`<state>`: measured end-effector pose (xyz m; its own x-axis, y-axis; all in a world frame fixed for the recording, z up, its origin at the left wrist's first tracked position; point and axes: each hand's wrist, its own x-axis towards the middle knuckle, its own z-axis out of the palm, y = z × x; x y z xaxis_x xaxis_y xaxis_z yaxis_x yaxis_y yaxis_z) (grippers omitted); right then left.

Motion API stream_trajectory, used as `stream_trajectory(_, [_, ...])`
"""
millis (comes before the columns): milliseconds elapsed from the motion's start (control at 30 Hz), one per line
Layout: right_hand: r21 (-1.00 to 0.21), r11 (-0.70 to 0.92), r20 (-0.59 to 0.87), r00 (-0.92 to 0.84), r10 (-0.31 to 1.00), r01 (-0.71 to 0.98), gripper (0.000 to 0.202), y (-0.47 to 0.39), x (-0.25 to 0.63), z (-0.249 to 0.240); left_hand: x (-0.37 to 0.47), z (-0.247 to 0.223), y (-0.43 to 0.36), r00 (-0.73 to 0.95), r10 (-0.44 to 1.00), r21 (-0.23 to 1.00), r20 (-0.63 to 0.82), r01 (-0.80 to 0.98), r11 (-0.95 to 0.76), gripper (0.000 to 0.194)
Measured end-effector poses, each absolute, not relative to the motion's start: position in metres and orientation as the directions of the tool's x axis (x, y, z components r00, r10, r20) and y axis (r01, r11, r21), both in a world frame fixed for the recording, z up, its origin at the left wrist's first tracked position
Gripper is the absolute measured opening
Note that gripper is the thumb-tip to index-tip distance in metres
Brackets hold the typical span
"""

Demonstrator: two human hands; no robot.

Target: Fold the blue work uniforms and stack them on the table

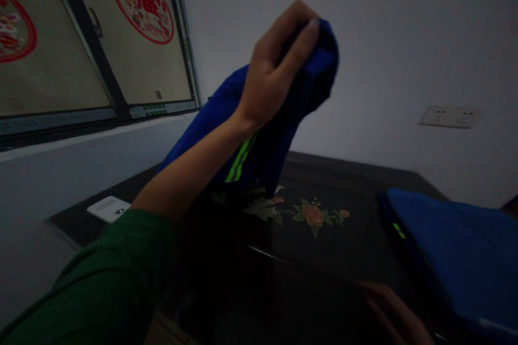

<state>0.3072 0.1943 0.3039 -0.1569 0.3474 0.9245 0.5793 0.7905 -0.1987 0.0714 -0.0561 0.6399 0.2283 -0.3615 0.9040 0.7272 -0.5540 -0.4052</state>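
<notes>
My left hand (273, 62) is closed on a bunched blue garment (220, 105), raised above the dark table. Two bright yellow-green stripes run along the cloth, which hangs down behind my wrist and forearm; its exact kind is not clear. Low at the right, my right hand (394, 310) shows only in part, cut off by the bottom edge of the view. Its fingers are stretched out over the dark table, with nothing visible in them. Just right of that hand lies a folded pile of blue cloth (465, 248) with a small yellow-green stripe at its left edge.
The glossy black table (343, 183) bears a painted flower pattern and stands against a pale wall. At its left lies a flat white object (106, 207) with a small dark spot. Beyond are a window (93, 75) with round red stickers and a wall socket (450, 117).
</notes>
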Motion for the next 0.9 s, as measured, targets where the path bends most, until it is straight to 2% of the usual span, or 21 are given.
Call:
stream_trajectory(100, [-0.390, 0.779, 0.909, 0.069, 0.412, 0.491, 0.035, 0.191, 0.319, 0.309, 0.119, 0.607, -0.017, 0.529, -0.116, -0.414, 0.841, 0.488, -0.768, 0.063])
stream_trajectory(167, [-0.522, 0.782, 0.852, 0.237, 0.466, 0.341, 0.042, 0.185, 0.326, 0.312, 0.142, 0.588, 0.026, 0.777, -0.020, -0.367, 0.629, 0.275, -0.889, 0.046])
stream_trajectory(233, [-0.600, 0.775, 0.770, 0.405, 0.493, 0.197, 0.053, 0.177, 0.334, 0.313, 0.150, 0.573, 0.067, 0.906, 0.004, -0.305, 0.422, 0.146, -0.941, 0.033])
stream_trajectory(267, [-0.614, 0.774, 0.731, 0.480, 0.484, 0.155, 0.057, 0.172, 0.339, 0.312, 0.147, 0.567, 0.083, 0.923, 0.020, -0.277, 0.385, 0.136, -0.951, 0.033])
stream_trajectory(333, [-0.633, 0.761, 0.667, 0.601, 0.440, 0.145, 0.059, 0.163, 0.349, 0.307, 0.124, 0.562, 0.105, 0.897, 0.081, -0.232, 0.435, 0.198, -0.952, 0.035])
stream_trajectory(400, [-0.664, 0.717, 0.641, 0.656, 0.399, 0.213, 0.056, 0.155, 0.360, 0.299, 0.083, 0.562, 0.113, 0.824, 0.166, -0.183, 0.541, 0.308, -0.934, 0.033])
stream_trajectory(467, [-0.648, 0.671, 0.695, 0.641, 0.326, 0.361, 0.051, 0.149, 0.372, 0.292, 0.031, 0.563, 0.111, 0.750, 0.278, -0.137, 0.601, 0.439, -0.888, 0.032])
stream_trajectory(533, [-0.532, 0.637, 0.806, 0.565, 0.178, 0.558, 0.044, 0.144, 0.379, 0.291, -0.024, 0.559, 0.106, 0.658, 0.397, -0.121, 0.640, 0.596, -0.794, 0.032])
stream_trajectory(600, [-0.345, 0.602, 0.906, 0.423, 0.014, 0.720, 0.035, 0.142, 0.378, 0.300, -0.076, 0.548, 0.098, 0.546, 0.505, -0.109, 0.668, 0.744, -0.660, 0.033])
stream_trajectory(667, [-0.140, 0.586, 0.965, 0.243, -0.100, 0.798, 0.026, 0.142, 0.368, 0.317, -0.121, 0.530, 0.090, 0.470, 0.616, -0.076, 0.633, 0.829, -0.554, 0.033])
stream_trajectory(800, [0.251, 0.663, 0.968, -0.187, -0.167, 0.706, 0.021, 0.157, 0.321, 0.364, -0.178, 0.484, 0.072, 0.427, 0.773, -0.052, 0.468, 0.887, -0.458, 0.048])
stream_trajectory(833, [0.297, 0.684, 0.952, -0.267, -0.153, 0.666, 0.024, 0.164, 0.307, 0.376, -0.185, 0.471, 0.069, 0.421, 0.793, -0.055, 0.441, 0.894, -0.444, 0.055])
stream_trajectory(900, [0.315, 0.712, 0.927, -0.364, -0.090, 0.627, 0.032, 0.180, 0.279, 0.399, -0.190, 0.447, 0.069, 0.404, 0.809, -0.081, 0.427, 0.908, -0.411, 0.071])
